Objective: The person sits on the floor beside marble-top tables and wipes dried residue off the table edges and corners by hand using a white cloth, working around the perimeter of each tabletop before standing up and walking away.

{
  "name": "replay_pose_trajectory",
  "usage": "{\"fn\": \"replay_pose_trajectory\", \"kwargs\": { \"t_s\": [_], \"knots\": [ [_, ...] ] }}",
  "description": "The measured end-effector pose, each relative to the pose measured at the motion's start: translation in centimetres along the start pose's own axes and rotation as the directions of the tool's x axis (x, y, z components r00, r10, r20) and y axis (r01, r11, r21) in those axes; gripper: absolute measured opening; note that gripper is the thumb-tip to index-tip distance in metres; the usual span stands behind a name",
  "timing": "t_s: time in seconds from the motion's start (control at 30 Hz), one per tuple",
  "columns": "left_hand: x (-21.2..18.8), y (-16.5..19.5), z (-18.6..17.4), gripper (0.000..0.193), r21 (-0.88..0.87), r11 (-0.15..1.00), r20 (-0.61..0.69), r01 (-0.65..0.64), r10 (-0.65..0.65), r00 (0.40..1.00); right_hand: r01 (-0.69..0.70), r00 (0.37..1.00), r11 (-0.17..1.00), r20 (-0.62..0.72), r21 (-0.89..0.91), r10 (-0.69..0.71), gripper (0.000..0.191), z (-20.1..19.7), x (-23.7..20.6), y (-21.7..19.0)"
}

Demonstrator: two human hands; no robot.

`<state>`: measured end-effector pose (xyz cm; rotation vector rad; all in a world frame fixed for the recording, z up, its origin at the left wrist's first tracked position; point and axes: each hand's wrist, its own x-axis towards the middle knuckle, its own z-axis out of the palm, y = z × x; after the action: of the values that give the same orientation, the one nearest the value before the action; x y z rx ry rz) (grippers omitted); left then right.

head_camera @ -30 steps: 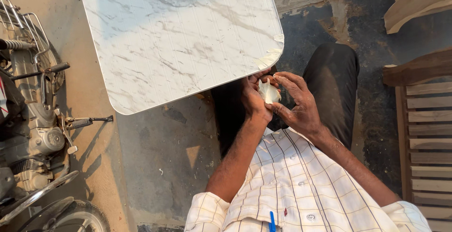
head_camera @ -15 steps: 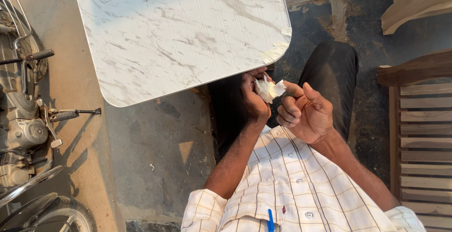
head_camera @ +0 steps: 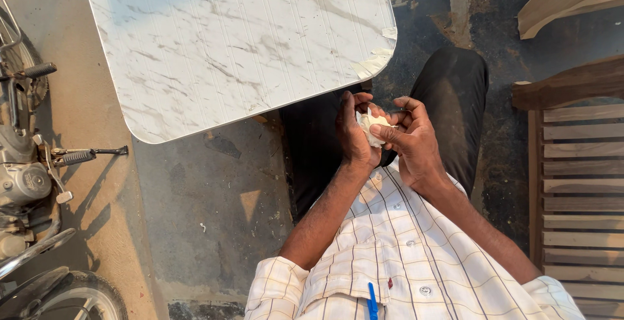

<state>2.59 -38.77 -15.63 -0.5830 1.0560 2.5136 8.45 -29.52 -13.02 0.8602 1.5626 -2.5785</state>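
Since 0.5 s ago the right hand has uncurled, and both hands pinch the white wad together below the marble worktop's corner, left hand cupping it steady.

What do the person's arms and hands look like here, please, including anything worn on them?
Both hands, left and right, are bare: no gloves, and no rings or watch that I can see. The forearms are uncovered. The sleeves of a cream shirt with thin dark checks are rolled up near the elbows. A blue pen sits in its chest pocket.
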Motion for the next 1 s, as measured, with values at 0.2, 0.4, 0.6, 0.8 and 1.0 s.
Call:
{"fn": "replay_pose_trajectory", "kwargs": {
  "t_s": [0.2,0.4,0.6,0.8,1.0],
  "knots": [
    [0.6,0.0,-0.6,0.048,-0.036,0.999,0.040,0.020,-0.018,0.999,0.059,0.998,0.998,-0.018,0.008,-0.059,0.047,0.4,-0.1,0.6],
    [0.9,1.4,-0.9,0.066,0.220,0.974,0.095,0.053,-0.076,0.993,0.700,0.694,0.193,0.593,-0.687,-0.407,0.064,-1.1,0.3,-1.8],
    [-0.7,2.8,-1.8,0.077,0.205,0.979,0.216,0.008,-0.053,0.975,0.609,0.793,0.259,0.578,-0.749,-0.193,0.061,-1.0,1.3,-9.1],
    [1.0,4.3,-1.1,0.075,0.160,0.983,0.238,-0.086,0.046,0.970,0.705,0.703,0.200,0.632,-0.680,-0.326,0.025,1.1,6.0,-17.4],
    [1.6,5.8,-0.1,0.058,0.191,0.975,0.202,-0.118,0.079,0.976,0.642,0.722,-0.145,0.657,-0.753,-0.216,0.010,4.8,8.4,-17.8]
  ]
}}
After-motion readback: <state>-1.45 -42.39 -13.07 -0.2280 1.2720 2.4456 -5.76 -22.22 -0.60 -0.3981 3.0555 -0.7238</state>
